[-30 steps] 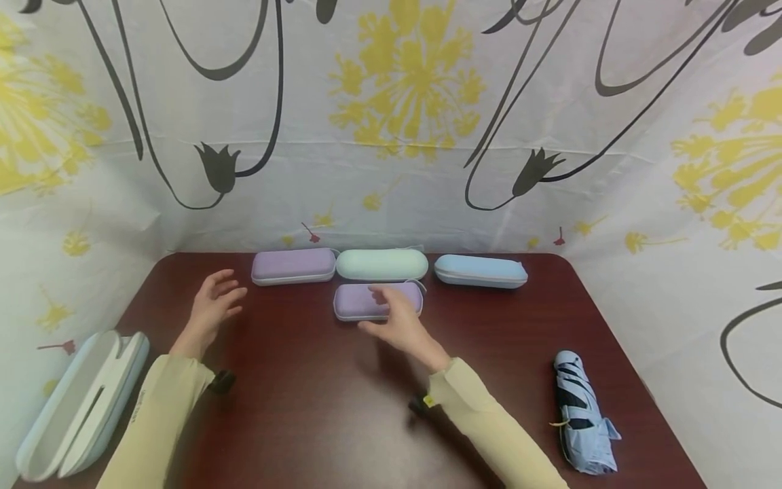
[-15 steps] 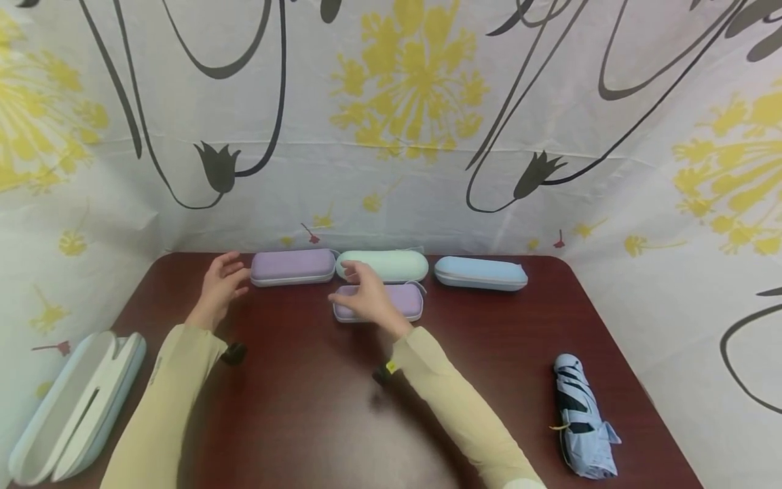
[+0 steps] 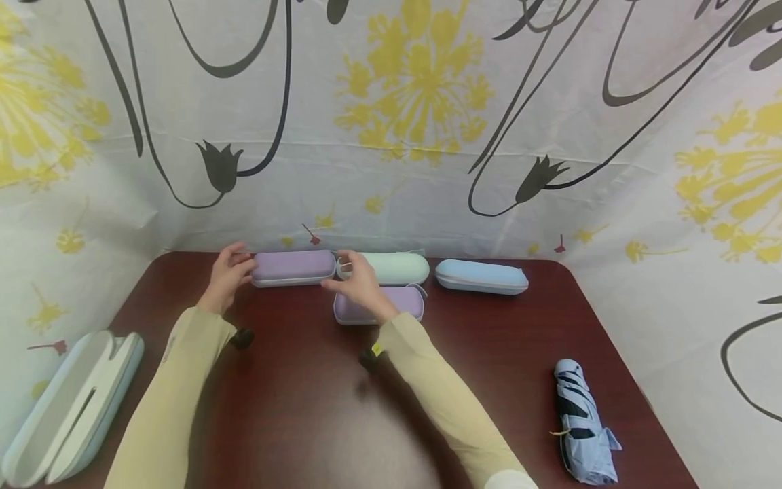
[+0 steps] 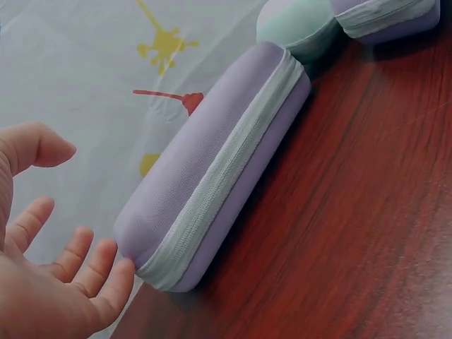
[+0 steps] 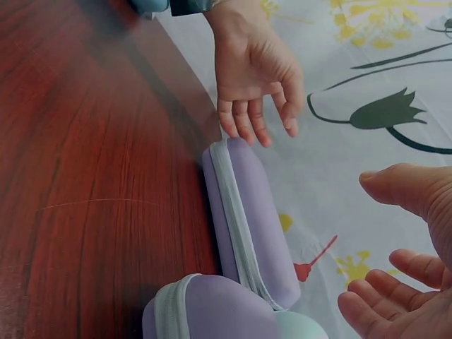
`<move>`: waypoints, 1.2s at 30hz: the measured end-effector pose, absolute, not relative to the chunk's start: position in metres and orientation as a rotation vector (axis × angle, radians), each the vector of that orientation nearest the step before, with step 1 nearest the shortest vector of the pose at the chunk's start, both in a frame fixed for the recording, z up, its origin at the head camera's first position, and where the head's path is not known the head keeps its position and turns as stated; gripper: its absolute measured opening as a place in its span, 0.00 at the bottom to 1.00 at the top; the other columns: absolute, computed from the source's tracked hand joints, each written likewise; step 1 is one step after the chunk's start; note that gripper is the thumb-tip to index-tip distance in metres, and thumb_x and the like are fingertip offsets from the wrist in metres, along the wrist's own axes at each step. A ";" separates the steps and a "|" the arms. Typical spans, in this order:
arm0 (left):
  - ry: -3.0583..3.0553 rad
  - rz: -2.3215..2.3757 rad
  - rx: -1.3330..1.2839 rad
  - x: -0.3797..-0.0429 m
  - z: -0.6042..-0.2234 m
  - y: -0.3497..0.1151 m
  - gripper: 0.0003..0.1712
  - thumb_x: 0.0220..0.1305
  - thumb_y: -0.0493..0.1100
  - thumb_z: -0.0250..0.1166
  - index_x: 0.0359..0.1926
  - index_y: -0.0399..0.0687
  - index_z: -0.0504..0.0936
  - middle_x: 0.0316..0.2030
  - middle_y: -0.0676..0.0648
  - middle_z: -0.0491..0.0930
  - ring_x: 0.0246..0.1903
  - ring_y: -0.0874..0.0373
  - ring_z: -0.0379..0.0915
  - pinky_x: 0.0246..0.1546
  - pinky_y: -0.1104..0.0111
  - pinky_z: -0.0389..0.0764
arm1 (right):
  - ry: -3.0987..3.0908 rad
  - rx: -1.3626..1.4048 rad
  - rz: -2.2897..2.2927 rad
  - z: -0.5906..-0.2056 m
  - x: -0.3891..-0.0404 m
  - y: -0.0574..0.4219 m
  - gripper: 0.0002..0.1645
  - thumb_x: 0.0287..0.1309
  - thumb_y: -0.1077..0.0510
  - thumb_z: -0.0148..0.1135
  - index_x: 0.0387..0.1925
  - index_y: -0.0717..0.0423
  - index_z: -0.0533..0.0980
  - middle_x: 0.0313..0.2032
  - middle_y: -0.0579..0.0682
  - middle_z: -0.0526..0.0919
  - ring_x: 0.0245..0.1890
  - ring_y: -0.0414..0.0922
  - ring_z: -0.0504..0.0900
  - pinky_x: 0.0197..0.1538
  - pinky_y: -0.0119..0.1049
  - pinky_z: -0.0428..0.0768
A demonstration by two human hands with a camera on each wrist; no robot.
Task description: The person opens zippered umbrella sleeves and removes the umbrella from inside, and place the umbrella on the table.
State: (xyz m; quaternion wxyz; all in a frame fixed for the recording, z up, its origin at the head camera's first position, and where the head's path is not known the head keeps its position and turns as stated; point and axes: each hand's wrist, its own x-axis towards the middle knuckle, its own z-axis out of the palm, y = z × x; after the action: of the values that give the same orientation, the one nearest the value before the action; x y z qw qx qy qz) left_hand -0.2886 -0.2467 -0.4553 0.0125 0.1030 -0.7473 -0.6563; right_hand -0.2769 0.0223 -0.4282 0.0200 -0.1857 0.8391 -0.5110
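Note:
A purple zip case (image 3: 294, 267) lies along the table's back edge. My left hand (image 3: 227, 278) is at its left end; in the left wrist view the fingertips are right at that end, thumb held apart. Fingers spread, my right hand (image 3: 362, 284) hovers by the case's right end, overlapping a mint case (image 3: 400, 268) and a second, smaller purple zip case (image 3: 406, 302) in front. The right wrist view has the long purple case (image 5: 258, 212) between both hands, with the right fingers (image 5: 385, 293) parted and nothing between them.
A light blue case (image 3: 481, 277) lies farther right along the back edge. At the left stands an opened pale blue case (image 3: 73, 407). A folded blue umbrella (image 3: 580, 421) lies at the right. Patterned cloth (image 3: 397, 190) hangs behind the table.
My left hand has moved right and back to the long purple case's left end. My right hand has gone left from over the smaller purple case toward the long one's right end.

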 end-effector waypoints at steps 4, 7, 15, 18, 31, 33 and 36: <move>-2.390 -1.982 0.294 -0.296 -0.456 -0.246 0.38 0.62 0.37 0.57 0.70 0.41 0.51 0.65 0.33 0.58 0.49 0.58 0.66 0.50 0.61 0.69 | 2.597 -0.551 -1.576 -0.429 -0.284 0.018 0.40 0.47 0.61 0.70 0.61 0.68 0.63 0.56 0.65 0.70 0.53 0.59 0.73 0.52 0.47 0.74; -2.448 -1.944 0.236 -0.301 -0.458 -0.246 0.40 0.61 0.35 0.57 0.71 0.40 0.49 0.66 0.32 0.56 0.59 0.44 0.59 0.55 0.54 0.65 | 2.605 -0.542 -1.564 -0.430 -0.286 0.017 0.40 0.47 0.61 0.70 0.61 0.67 0.63 0.56 0.65 0.70 0.53 0.59 0.73 0.52 0.45 0.74; -2.802 -1.320 -0.188 -0.309 -0.468 -0.242 0.42 0.51 0.36 0.65 0.65 0.29 0.57 0.59 0.26 0.60 0.58 0.32 0.52 0.57 0.45 0.55 | 2.603 -0.555 -1.555 -0.433 -0.284 0.019 0.40 0.48 0.60 0.69 0.61 0.66 0.63 0.56 0.64 0.69 0.53 0.59 0.72 0.51 0.42 0.75; -2.849 -1.110 -0.268 -0.312 -0.471 -0.241 0.44 0.44 0.38 0.69 0.62 0.29 0.61 0.58 0.26 0.61 0.59 0.31 0.49 0.58 0.45 0.53 | 2.603 -0.562 -1.560 -0.433 -0.284 0.019 0.40 0.48 0.60 0.69 0.61 0.66 0.63 0.56 0.63 0.69 0.53 0.59 0.73 0.52 0.43 0.74; -2.988 -0.750 -0.403 -0.317 -0.469 -0.248 0.44 0.37 0.40 0.71 0.59 0.31 0.66 0.56 0.29 0.63 0.55 0.34 0.57 0.51 0.43 0.65 | 2.631 -0.576 -1.513 -0.431 -0.283 0.023 0.39 0.48 0.62 0.69 0.61 0.67 0.63 0.54 0.66 0.70 0.52 0.58 0.73 0.52 0.44 0.74; -2.994 -0.743 -0.421 -0.317 -0.469 -0.248 0.44 0.36 0.39 0.71 0.58 0.29 0.66 0.54 0.28 0.63 0.54 0.34 0.57 0.51 0.43 0.64 | 2.642 -0.577 -1.497 -0.431 -0.283 0.024 0.39 0.48 0.62 0.69 0.61 0.66 0.63 0.54 0.66 0.70 0.52 0.57 0.73 0.52 0.43 0.74; -2.997 -0.732 -0.440 -0.318 -0.469 -0.247 0.42 0.35 0.40 0.72 0.55 0.27 0.67 0.52 0.29 0.66 0.51 0.33 0.59 0.51 0.43 0.64 | 2.637 -0.577 -1.490 -0.432 -0.282 0.025 0.40 0.47 0.63 0.69 0.61 0.67 0.63 0.54 0.66 0.70 0.53 0.57 0.73 0.53 0.44 0.74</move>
State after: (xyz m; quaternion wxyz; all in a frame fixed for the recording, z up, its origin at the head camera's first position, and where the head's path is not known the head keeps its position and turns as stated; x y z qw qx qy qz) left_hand -0.3178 -0.2467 -0.4692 0.0129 -0.1410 -0.9617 -0.2349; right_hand -0.2818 0.0249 -0.4319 0.0293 -0.1872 0.8549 -0.4830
